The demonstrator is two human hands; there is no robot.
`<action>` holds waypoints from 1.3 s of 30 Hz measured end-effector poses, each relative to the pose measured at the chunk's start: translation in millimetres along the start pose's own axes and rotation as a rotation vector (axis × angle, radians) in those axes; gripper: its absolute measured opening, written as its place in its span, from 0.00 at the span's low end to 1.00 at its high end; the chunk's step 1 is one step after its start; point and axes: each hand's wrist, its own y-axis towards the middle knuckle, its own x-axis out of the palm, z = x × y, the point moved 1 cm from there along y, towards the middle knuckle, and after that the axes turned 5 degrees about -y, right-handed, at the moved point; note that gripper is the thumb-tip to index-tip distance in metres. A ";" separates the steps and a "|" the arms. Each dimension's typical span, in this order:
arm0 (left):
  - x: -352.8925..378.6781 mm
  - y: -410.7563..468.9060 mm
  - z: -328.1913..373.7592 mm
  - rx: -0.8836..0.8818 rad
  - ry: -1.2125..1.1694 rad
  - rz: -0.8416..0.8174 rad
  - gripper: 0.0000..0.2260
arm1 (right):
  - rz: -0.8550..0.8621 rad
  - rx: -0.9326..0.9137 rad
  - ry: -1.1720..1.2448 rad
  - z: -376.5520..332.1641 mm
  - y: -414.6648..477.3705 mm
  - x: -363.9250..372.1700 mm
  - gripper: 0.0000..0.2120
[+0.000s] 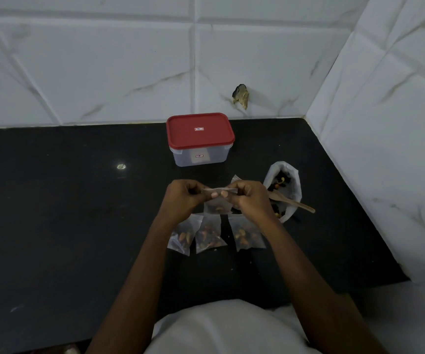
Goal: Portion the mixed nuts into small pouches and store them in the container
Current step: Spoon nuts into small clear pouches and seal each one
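Two hands meet at the centre of the frame over a black counter (65, 213). The left hand (183, 198) and the right hand (248, 200) each pinch the top edge of a small clear pouch (217, 208) between thumb and curled fingers, one at each end of the strip, with the thumb tips close together. The pouch hangs below them with a few nuts at its bottom.

Three filled pouches (210, 236) lie in a row on the counter just below it, partly covered by the forearms. Right of the hands sits an open plastic bag (292, 175) of mixed nuts. A wooden spoon (298, 205) rests in it, its handle sticking out toward the lower right.

Above the hands, near the back wall, stands a clear container (198, 157) with its red lid (199, 131) on, well apart from the pouches. White marbled tiles (104, 72) cover the walls behind and to the right. One has a dark chipped spot (240, 96) to the upper right of the container. A white garment (226, 328) fills the bottom edge.
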 end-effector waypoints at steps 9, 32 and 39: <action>-1.2 -1.9 -10.5 -0.107 -0.160 0.076 0.10 | 0.040 0.120 0.105 10.4 -1.8 -3.9 0.08; -29.4 50.0 -34.6 -0.225 -0.095 0.171 0.07 | 0.115 0.140 -0.106 14.8 62.7 18.6 0.05; -19.9 59.2 -47.2 -0.168 -0.007 0.418 0.09 | 0.182 0.015 -0.214 20.6 66.4 0.3 0.07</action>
